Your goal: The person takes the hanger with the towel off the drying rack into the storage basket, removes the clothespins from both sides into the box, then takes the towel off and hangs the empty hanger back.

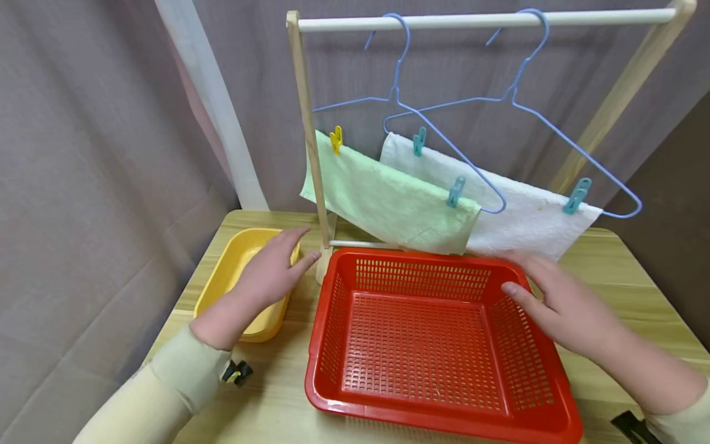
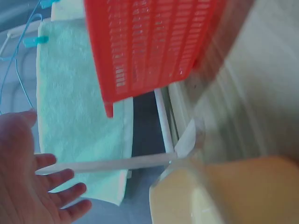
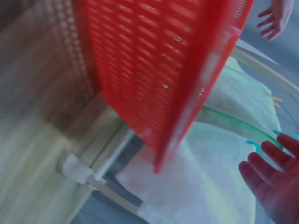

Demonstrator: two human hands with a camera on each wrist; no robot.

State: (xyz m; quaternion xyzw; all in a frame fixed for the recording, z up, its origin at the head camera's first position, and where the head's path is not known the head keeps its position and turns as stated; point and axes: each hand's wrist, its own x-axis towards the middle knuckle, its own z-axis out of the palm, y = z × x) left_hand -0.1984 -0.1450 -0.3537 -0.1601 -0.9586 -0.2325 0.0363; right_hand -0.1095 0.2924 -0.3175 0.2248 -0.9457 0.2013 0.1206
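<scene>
My left hand (image 1: 269, 268) hovers over the yellow basin (image 1: 233, 265), fingers spread and holding nothing. My right hand (image 1: 566, 302) is above the right rim of the red perforated basket (image 1: 421, 351); its extended fingers are bare in the right wrist view, apart from the basket wall (image 3: 135, 70). Nothing lies in the basket. Behind it, a light green towel (image 1: 388, 191) hangs from a blue hanger (image 1: 397, 74) by one yellow clothespin (image 1: 336, 140) and one teal clothespin (image 1: 456, 191). A white towel (image 1: 516, 216) hangs from another blue hanger (image 1: 518, 77) by two teal clothespins.
A drying rack with a white top rod (image 1: 471, 21) and wooden posts (image 1: 310, 123) stands at the back of the wooden table (image 1: 638, 277). Its left post comes down between basin and basket. Grey curtain (image 1: 111, 154) covers the back and left.
</scene>
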